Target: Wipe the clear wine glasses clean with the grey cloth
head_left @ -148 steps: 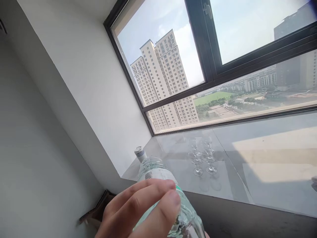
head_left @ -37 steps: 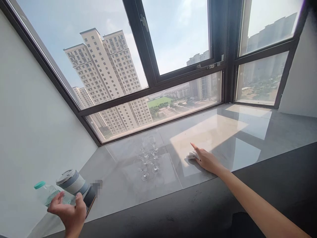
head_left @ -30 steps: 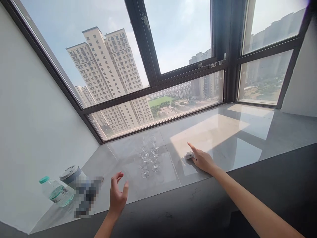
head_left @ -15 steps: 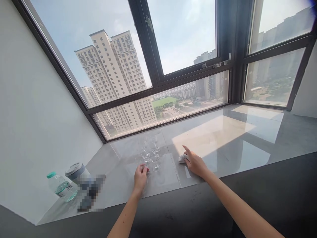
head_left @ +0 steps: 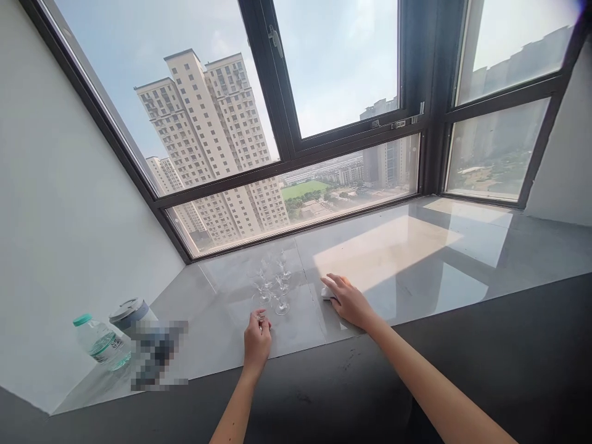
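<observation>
Several small clear stemmed glasses [head_left: 281, 303] stand in a cluster on the grey tiled sill. Just in front of them is my left hand [head_left: 258, 339], its thumb and fingers pinched on a clear glass that is mostly hidden and hard to see. To the right of the cluster, my right hand [head_left: 349, 301] rests low over the sill. Its fingers curl over a crumpled white cloth or tissue [head_left: 327, 292], which shows at the fingertips.
A water bottle [head_left: 99, 342] with a green cap and a lidded cup [head_left: 132, 317] stand at the left, beside a blurred-out dark item [head_left: 160, 354]. Dark-framed windows [head_left: 300, 154] border the back. The sill's front edge [head_left: 305, 347] drops to a dark face.
My left hand has drawn slightly back from the cluster towards the front edge. My right index finger, raised before, has come down over the white cloth. The view has shifted a little.
</observation>
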Available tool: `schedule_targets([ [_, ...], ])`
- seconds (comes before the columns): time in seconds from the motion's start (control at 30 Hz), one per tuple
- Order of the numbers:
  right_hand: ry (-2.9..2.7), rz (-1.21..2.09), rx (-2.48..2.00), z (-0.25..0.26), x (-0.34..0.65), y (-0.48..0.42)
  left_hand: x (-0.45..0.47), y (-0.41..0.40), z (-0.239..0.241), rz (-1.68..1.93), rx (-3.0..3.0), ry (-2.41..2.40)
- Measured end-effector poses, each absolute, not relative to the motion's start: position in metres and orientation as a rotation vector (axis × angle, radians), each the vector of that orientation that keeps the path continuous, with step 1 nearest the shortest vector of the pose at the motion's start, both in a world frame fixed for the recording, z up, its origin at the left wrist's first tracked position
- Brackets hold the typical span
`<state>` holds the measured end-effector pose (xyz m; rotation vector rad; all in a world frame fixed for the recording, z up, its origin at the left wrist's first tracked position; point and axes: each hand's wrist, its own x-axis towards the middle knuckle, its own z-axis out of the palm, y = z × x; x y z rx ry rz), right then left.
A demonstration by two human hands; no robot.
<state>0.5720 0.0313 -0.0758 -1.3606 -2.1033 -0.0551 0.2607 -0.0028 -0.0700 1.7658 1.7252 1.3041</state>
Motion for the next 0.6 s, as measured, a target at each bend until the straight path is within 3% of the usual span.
schedule_targets([
  [0.6, -2.001, 0.005, -1.498, -0.0812, 0.5707, 0.0336, 0.2605, 0.0007, -0.0713, 1.314, 1.803, 1.774],
])
